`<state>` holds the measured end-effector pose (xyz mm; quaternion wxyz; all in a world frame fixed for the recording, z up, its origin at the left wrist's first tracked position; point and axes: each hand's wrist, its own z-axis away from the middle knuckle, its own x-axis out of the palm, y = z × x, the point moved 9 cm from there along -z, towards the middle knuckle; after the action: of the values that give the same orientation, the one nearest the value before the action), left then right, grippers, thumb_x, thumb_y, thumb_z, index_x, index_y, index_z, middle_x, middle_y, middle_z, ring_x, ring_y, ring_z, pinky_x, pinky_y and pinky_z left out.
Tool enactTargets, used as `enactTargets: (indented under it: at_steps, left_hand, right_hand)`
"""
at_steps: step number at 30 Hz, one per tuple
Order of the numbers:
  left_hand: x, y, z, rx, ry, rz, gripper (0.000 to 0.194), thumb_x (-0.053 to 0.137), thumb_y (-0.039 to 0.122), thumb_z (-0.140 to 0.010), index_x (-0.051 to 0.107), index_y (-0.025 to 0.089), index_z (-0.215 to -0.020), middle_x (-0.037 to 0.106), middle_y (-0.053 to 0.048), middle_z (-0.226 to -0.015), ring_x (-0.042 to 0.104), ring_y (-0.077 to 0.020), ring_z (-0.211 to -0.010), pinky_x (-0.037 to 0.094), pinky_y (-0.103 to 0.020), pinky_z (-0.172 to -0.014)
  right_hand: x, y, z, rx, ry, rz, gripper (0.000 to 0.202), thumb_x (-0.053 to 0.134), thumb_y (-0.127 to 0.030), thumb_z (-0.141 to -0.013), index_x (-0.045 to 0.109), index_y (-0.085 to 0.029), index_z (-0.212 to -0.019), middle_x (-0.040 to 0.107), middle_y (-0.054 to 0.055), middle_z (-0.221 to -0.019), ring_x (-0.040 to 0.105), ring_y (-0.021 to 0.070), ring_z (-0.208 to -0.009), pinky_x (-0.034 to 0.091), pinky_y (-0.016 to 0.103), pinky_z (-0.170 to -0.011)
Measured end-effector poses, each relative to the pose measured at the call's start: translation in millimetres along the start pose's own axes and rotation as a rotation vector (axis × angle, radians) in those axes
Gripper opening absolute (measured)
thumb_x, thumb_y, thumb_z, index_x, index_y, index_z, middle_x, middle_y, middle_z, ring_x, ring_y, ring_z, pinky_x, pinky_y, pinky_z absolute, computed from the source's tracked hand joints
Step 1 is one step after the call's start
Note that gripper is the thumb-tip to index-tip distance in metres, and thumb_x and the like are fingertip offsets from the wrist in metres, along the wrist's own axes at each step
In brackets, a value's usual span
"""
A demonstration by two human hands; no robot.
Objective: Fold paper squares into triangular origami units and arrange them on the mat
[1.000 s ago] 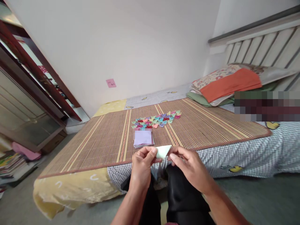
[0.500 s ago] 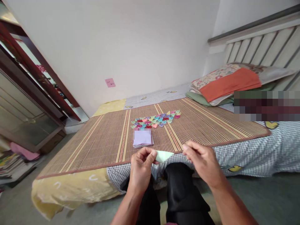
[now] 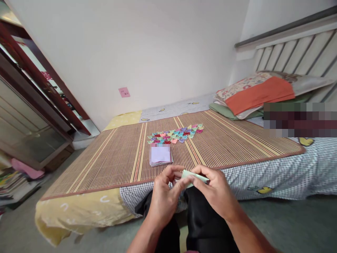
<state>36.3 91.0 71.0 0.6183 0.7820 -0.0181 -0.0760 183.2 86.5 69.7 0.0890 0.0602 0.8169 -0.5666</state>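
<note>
A small folded piece of pale green paper point(image 3: 190, 176) is pinched between both hands, just above my knees at the bed's front edge. My left hand point(image 3: 168, 193) grips its left part, thumb in front. My right hand point(image 3: 214, 188) holds the right part, and its thumb meets the left thumb low on the paper. The fingers hide part of the folds. Beyond the hands lies a stack of square paper point(image 3: 160, 154) with a pale lilac sheet on top. Behind the stack, several small folded paper pieces point(image 3: 176, 134) in many colours lie in rows.
A striped bamboo mat point(image 3: 105, 165) covers the bed over checked and yellow sheets. Pillows point(image 3: 260, 96) lie at the right by the headboard point(image 3: 297, 52). A pink note point(image 3: 124, 92) is on the wall. At the left stands a cabinet point(image 3: 28, 130).
My right hand has moved left and taken hold of the green paper, which only the left hand held before. The paper has turned and shifted slightly right.
</note>
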Motion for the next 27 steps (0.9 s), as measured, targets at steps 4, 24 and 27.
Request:
enactTargets:
  at_steps: [4, 24, 27]
  left_hand:
    - [4.9, -8, 0, -0.061, -0.048, 0.018, 0.018, 0.08, 0.033, -0.084, 0.074, 0.018, -0.076, 0.074, -0.005, -0.073, 0.059, -0.0184, -0.071, 0.044, -0.028, -0.071]
    - [-10.3, 3, -2, -0.011, -0.138, -0.112, 0.035, 0.07, 0.043, -0.093, 0.068, 0.019, -0.067, 0.069, -0.005, -0.064, 0.058, -0.0176, -0.065, 0.044, -0.027, -0.068]
    - [-18.8, 5, -4, 0.008, -0.108, -0.099, 0.041, 0.068, 0.047, -0.094, 0.068, 0.018, -0.065, 0.068, -0.005, -0.064, 0.059, -0.018, -0.066, 0.045, -0.028, -0.068]
  right_hand:
    - [1, 10, 1, 0.066, 0.004, -0.123, 0.03, 0.064, -0.043, -0.096, 0.066, -0.018, -0.078, 0.063, 0.0, -0.07, 0.057, 0.0158, -0.064, 0.045, 0.025, -0.059]
    - [8, 6, -1, 0.077, -0.081, -0.206, 0.033, 0.067, -0.046, -0.094, 0.061, -0.019, -0.075, 0.052, -0.002, -0.066, 0.047, 0.0133, -0.061, 0.039, 0.024, -0.055]
    - [7, 8, -1, 0.096, -0.082, -0.217, 0.033, 0.067, -0.046, -0.093, 0.061, -0.019, -0.075, 0.052, -0.003, -0.065, 0.046, 0.0132, -0.059, 0.038, 0.024, -0.054]
